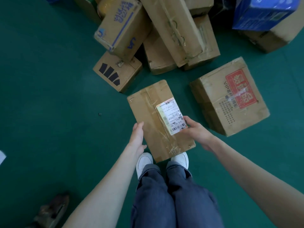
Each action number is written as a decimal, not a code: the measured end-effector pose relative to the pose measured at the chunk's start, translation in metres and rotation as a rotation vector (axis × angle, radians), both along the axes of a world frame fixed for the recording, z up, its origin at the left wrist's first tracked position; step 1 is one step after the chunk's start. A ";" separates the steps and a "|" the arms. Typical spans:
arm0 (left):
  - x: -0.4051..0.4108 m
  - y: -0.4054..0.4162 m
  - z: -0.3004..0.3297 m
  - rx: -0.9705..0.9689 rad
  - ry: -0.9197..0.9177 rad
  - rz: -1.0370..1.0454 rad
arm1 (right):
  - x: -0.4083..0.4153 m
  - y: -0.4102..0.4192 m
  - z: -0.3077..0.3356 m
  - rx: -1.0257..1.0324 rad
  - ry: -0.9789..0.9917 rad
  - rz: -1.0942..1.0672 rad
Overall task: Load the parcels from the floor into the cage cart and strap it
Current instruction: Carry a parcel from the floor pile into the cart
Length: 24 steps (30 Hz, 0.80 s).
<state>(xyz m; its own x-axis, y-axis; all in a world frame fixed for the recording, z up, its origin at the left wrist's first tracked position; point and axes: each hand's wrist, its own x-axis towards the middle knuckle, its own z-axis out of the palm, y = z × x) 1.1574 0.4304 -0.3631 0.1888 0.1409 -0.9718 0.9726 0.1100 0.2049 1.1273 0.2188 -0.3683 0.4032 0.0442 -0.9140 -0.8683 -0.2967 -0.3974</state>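
I hold the labelled parcel [160, 120] by its near end, left hand [137, 136] flat against one long side, right hand [196, 132] gripping the other, apparently lifted, its length running away from my shoes [144, 162].

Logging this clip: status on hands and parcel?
Left hand flat on labelled parcel, right hand gripping its other side. Red-print box close right.

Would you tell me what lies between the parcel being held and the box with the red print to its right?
In the head view, only bare green floor separates the held parcel from the red-printed box; they don't touch.
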 end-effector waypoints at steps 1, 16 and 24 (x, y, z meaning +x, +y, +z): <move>-0.001 0.000 0.025 -0.004 -0.010 -0.008 | -0.002 0.002 0.026 0.005 -0.015 -0.028; -0.074 0.053 0.416 0.041 -0.389 -0.082 | -0.072 0.040 0.465 -0.022 -0.232 -0.220; -0.153 0.071 0.465 0.030 -0.454 0.246 | -0.091 0.059 0.515 0.099 -0.271 -0.032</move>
<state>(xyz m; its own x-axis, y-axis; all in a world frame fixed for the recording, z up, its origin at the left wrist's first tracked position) 1.0046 0.5018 0.1017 0.5486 0.2609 -0.7943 0.7308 0.3120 0.6072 1.0363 0.2782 0.1469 0.6349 0.1112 -0.7646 -0.7349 -0.2186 -0.6420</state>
